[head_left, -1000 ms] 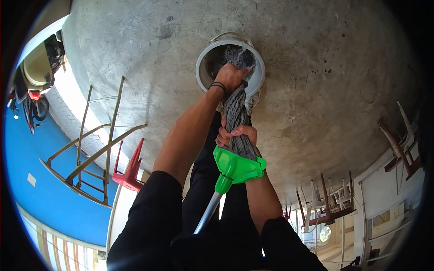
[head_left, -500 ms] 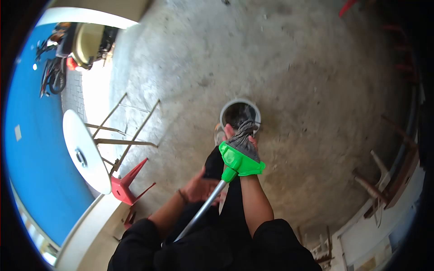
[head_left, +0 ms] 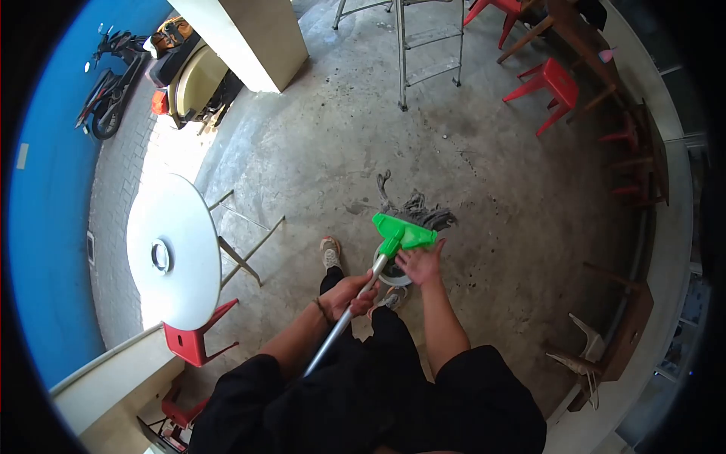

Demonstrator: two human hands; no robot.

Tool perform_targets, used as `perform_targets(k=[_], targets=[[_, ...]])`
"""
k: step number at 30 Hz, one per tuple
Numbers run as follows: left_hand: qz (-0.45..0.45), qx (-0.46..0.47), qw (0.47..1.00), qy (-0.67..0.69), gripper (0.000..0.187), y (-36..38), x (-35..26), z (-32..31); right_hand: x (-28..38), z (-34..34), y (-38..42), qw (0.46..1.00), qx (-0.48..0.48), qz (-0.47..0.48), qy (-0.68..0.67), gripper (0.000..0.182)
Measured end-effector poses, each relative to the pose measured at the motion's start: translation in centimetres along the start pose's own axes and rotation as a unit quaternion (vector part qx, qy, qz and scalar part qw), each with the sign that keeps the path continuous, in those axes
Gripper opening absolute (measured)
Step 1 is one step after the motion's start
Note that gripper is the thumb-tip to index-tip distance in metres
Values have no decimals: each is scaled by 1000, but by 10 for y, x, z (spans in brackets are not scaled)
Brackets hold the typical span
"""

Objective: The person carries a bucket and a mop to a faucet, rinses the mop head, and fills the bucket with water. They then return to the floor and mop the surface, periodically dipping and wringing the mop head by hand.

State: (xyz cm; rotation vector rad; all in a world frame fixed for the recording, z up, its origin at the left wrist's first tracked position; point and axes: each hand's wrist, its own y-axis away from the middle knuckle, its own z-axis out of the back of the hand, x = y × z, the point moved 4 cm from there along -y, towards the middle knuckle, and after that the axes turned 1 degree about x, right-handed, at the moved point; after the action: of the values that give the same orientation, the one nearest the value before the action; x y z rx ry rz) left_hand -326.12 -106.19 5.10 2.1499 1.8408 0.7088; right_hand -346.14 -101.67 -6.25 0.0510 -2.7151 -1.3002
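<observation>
My left hand [head_left: 352, 293] is wrapped around the silver handle of a mop [head_left: 327, 352], just below its green plastic clamp [head_left: 405, 234]. Grey string strands [head_left: 420, 210] fan out from the clamp, with one clump sticking out to the left, over the concrete floor. Close under the right side of the clamp, my right hand [head_left: 422, 262] has its fingers spread and nothing in its grasp. A grey bucket [head_left: 395, 281] stands by my feet, partly covered by the mop clamp and my right hand. Its contents are mostly hidden.
A round white table [head_left: 181, 227] stands at left, a red stool [head_left: 198, 337] beside it. Ahead are a metal stepladder [head_left: 431, 74] and a pillar [head_left: 249, 38]. Red stools [head_left: 546, 87] and wooden tables [head_left: 631, 325] line the right. Motorbikes [head_left: 198, 83] are parked outside.
The mop head has come up from over the bucket, its bunched strands now spread loose. My left hand has closed on the handle; my right hand has let go of the strands. The view tilts up.
</observation>
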Motion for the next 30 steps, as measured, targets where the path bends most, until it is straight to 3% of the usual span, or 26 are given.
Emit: perform_targets(k=[2,3,4,5,6,9,11,13,16,18,22,23,27,30], targets=[[-10,-57,998,-18,33,-5,-42,3,-58,-19,-2,976,177,-120,34,120],[-44,-79,994,-67,28,-9,-59,2,-76,-72,20,974,156,-124,106,120],[-79,-103,986,-109,25,-12,-69,2,-88,-69,0,941,273,-198,-18,94],[-120,-173,961,-179,18,-5,-78,4,-95,-88,-20,984,130,-97,69,73],[-113,-176,956,-207,16,9,-83,5,-97,-108,-38,988,-15,10,156,54],[-79,-172,938,-290,15,98,-91,-18,-82,-89,-123,992,96,-87,3,28],[-70,-150,929,-330,27,163,-85,-32,-66,-122,-158,990,19,-20,139,25],[-93,-144,916,-362,38,209,-81,-43,-52,-201,-164,995,-48,60,65,21],[-142,-173,887,-405,46,253,-83,-54,-67,-276,-158,998,-42,30,19,22],[-180,-211,863,-422,47,264,-91,-60,-105,-293,-139,999,24,-39,27,23],[-132,-262,851,-436,60,278,-117,-89,-141,-312,-117,992,57,-92,57,26],[-132,-270,833,-464,63,282,-120,-93,-133,-314,-125,991,7,-72,110,28],[-198,-262,784,-526,72,296,-138,-112,-90,-367,-161,985,14,-82,151,29],[-245,-301,693,-607,64,299,-159,-130,-44,-410,-243,977,34,-77,194,30]])
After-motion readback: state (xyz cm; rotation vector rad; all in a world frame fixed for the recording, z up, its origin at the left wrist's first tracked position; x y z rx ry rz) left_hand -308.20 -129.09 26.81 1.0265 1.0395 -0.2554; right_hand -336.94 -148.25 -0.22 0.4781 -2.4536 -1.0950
